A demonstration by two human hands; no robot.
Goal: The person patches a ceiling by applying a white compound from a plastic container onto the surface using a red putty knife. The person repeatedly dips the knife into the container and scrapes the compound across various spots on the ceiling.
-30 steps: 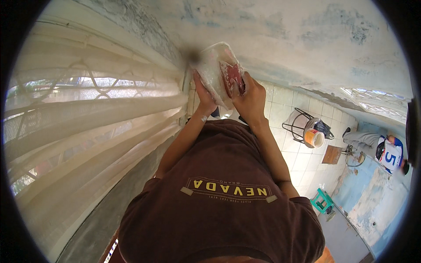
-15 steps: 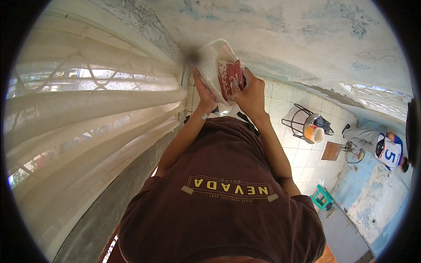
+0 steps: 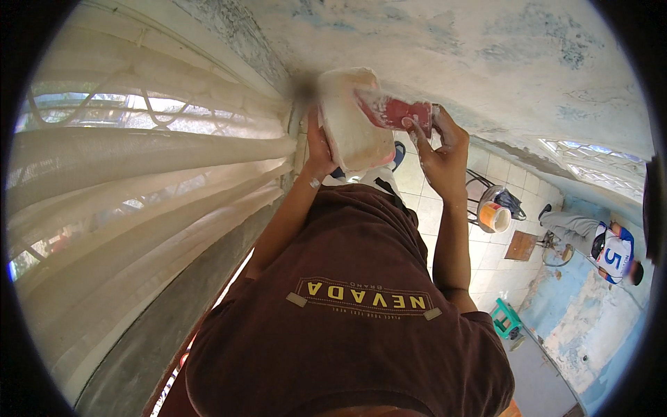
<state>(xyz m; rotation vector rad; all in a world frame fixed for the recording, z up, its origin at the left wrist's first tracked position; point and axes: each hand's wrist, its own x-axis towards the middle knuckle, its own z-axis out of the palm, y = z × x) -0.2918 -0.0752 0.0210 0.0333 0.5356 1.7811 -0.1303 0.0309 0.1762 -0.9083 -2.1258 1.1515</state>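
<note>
My left hand (image 3: 318,149) grips the left side of a translucent whitish plastic tub (image 3: 351,142) smeared with pale paste. My right hand (image 3: 445,153) holds a red flat scraper (image 3: 417,115) by its right end, thumb on its near side; its white-coated left end lies over the upper part of the tub, slightly blurred.
Patchy plastered wall (image 3: 486,48) stands ahead, with sheer curtains (image 3: 139,153) at left. On the tiled floor (image 3: 424,208) are a bucket (image 3: 495,217) by a black metal stool, a brown board (image 3: 520,244) and a green plastic stool (image 3: 505,318). Another person (image 3: 611,254) is at the far right.
My right hand has moved right with the scraper, which now lies more nearly horizontal and reaches past the tub's right edge. The tub has shifted slightly down in view.
</note>
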